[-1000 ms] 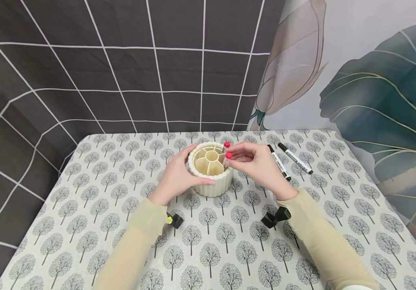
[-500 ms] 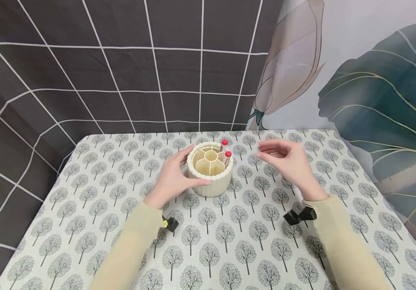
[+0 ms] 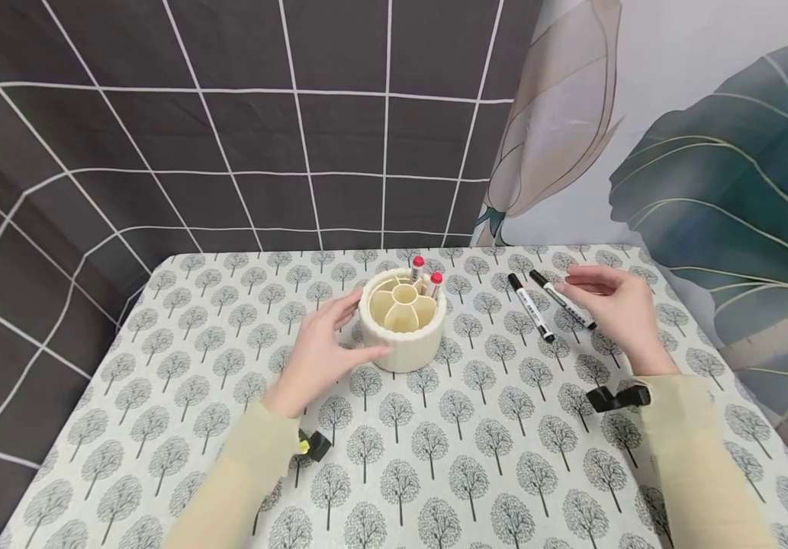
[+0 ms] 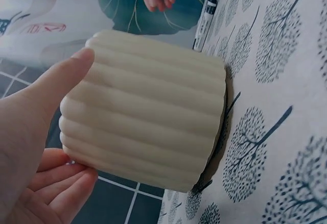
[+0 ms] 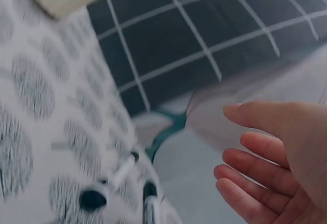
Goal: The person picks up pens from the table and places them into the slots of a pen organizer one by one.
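A cream, ribbed round pen holder point(image 3: 403, 352) with divided compartments stands upright on the table. Two red-capped markers point(image 3: 435, 285) stick up at its back right. My left hand point(image 3: 318, 347) grips the holder from the left; in the left wrist view the thumb lies on the ribbed wall point(image 4: 148, 112) near the rim, the fingers below it. To the right, my right hand point(image 3: 616, 313) hovers with relaxed fingers and holds nothing. Close by its fingertips lies one black-and-white marker point(image 3: 565, 301); a second black-and-white marker point(image 3: 531, 307) lies just left of it.
The table's cloth point(image 3: 469, 480) has a tree print. Behind it hangs a dark curtain point(image 3: 339, 130) with white grid lines. A leaf-and-flower patterned curtain point(image 3: 723, 175) borders the right side.
My right hand has let go of a red-capped marker in the holder and moved right to the black-and-white markers. The holder has turned slightly, carrying the red caps farther back.
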A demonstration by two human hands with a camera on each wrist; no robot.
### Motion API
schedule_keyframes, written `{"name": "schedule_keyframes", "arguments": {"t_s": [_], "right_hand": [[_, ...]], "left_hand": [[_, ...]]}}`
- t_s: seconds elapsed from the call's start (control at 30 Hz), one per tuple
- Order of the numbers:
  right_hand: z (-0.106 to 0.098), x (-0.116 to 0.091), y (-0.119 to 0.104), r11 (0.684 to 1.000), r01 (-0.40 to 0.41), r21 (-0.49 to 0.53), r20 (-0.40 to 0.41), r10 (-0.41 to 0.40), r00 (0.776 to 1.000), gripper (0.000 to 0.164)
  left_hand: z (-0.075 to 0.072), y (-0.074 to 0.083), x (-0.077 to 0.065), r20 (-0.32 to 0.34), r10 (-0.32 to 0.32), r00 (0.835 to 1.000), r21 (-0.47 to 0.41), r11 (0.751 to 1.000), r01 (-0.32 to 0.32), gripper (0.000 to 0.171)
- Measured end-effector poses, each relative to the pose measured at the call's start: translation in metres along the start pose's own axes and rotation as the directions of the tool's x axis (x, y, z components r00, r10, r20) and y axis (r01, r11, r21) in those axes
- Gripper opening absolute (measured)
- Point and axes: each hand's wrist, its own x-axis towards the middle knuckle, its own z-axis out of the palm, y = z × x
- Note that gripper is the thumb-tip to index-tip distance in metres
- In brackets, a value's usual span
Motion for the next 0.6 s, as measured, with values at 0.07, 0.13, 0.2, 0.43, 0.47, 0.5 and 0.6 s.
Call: {"name": "schedule_keyframes", "arguments": {"t_s": [0.07,0.13,0.2,0.43,0.47,0.5,0.6], "right_hand": [[-0.004,0.001,0.01,0.999,-0.026,-0.032,0.003,0.027,1.0,0.051],[-0.006,0.002,0.02,0.997,-0.055,-0.05,0.016,0.056,0.998,0.055],[-0.008,0.002,0.029,0.995,-0.079,-0.062,0.032,0.081,0.996,0.056],[-0.009,0.001,0.053,0.986,-0.085,-0.141,0.062,0.094,0.994,0.049],[-0.009,0.001,0.055,0.984,-0.085,-0.154,0.067,0.096,0.993,0.049],[-0.009,0.001,0.057,0.983,-0.083,-0.166,0.073,0.097,0.993,0.048],[-0.01,0.001,0.061,0.977,-0.083,-0.197,0.093,0.103,0.99,0.046]], "left_hand": [[0.0,0.001,-0.003,-0.004,-0.002,1.0,0.013,1.0,0.002,0.098],[0.001,0.002,-0.006,-0.013,-0.009,1.0,0.023,1.0,0.009,0.098],[0.002,0.003,-0.008,-0.019,-0.015,1.0,0.022,1.0,0.015,0.097],[0.004,0.001,-0.005,-0.047,-0.044,0.998,-0.017,0.999,0.044,0.101],[0.004,0.0,-0.003,-0.054,-0.044,0.998,-0.025,0.999,0.043,0.103],[0.003,0.0,-0.001,-0.059,-0.045,0.997,-0.031,0.999,0.043,0.105],[0.003,0.001,0.005,-0.059,-0.065,0.996,-0.033,0.997,0.063,0.114]]}}
